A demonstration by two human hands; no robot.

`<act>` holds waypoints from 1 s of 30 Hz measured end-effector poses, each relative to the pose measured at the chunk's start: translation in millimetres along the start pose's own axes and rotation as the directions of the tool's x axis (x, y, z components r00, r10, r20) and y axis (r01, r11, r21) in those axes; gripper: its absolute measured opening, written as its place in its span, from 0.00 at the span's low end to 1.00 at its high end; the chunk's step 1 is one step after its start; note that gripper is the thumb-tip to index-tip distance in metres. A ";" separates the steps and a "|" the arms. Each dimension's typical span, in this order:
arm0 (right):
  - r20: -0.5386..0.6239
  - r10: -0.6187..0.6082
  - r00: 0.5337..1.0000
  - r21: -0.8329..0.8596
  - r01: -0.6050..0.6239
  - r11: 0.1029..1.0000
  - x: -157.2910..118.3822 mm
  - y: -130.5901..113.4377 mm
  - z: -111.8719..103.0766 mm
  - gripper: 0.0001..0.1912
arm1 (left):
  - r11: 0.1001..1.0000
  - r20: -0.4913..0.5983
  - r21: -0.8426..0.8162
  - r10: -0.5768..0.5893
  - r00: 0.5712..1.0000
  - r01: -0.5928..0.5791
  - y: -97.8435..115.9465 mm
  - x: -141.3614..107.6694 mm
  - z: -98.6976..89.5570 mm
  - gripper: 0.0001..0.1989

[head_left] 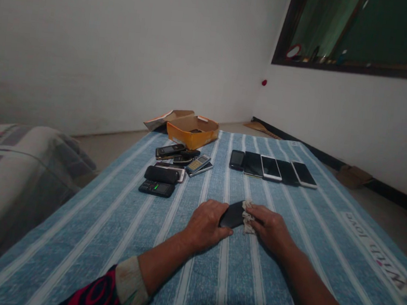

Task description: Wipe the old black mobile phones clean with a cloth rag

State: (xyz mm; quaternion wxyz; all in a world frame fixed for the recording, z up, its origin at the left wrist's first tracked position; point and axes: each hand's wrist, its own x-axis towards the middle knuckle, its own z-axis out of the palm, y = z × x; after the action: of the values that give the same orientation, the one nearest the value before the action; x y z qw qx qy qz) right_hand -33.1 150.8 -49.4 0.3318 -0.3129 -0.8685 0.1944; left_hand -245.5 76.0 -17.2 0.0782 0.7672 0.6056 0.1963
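Note:
My left hand (207, 225) grips the left end of a dark mobile phone (232, 215), thumb at the near edge and fingers at the far one. A pale crumpled cloth (248, 221) is pinched in my right hand (267, 226) and pressed against the phone's right end. The phone is held just above the striped cloth; which of its faces is up I cannot tell. Beyond my right hand, several phones (270, 168) lie side by side in a row. To the left, a loose heap of older phones (156, 188) includes keypad models.
An open orange cardboard box (192, 131) stands at the far end, its lid flap (169, 118) beside it. Blue and white striped cloth (125, 241) covers the surface. A fabric-covered shape (21, 191) is at left. White walls and a dark-framed window (361, 69) lie beyond.

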 end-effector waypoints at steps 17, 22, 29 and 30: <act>-0.094 0.030 0.995 -0.104 -0.040 0.994 -2.5 -12.8 11.5 0.23 | 0.999 -0.050 -0.042 0.008 0.999 -0.010 -3.6 -0.3 4.4 0.21; -0.100 0.053 0.994 -0.287 -0.080 0.955 -6.9 -18.6 27.3 0.27 | 0.998 -0.053 -0.065 0.013 0.999 -0.016 -5.3 -0.7 6.2 0.19; -0.023 0.100 0.995 -0.247 -0.103 0.964 13.0 -7.7 24.7 0.25 | 0.998 -0.060 -0.062 0.008 0.998 -0.011 -4.9 -0.3 7.0 0.17; -0.008 0.105 0.994 -0.252 -0.104 0.962 16.8 -7.6 24.5 0.24 | 0.998 -0.056 -0.059 0.003 0.998 -0.006 -4.5 -0.3 6.5 0.17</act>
State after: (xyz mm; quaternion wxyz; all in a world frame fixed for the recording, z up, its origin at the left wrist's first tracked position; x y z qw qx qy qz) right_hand -63.2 153.4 -54.8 0.2760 -0.3974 -0.8694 0.1004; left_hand -247.1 77.5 -24.8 0.0833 0.7601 0.5998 0.2358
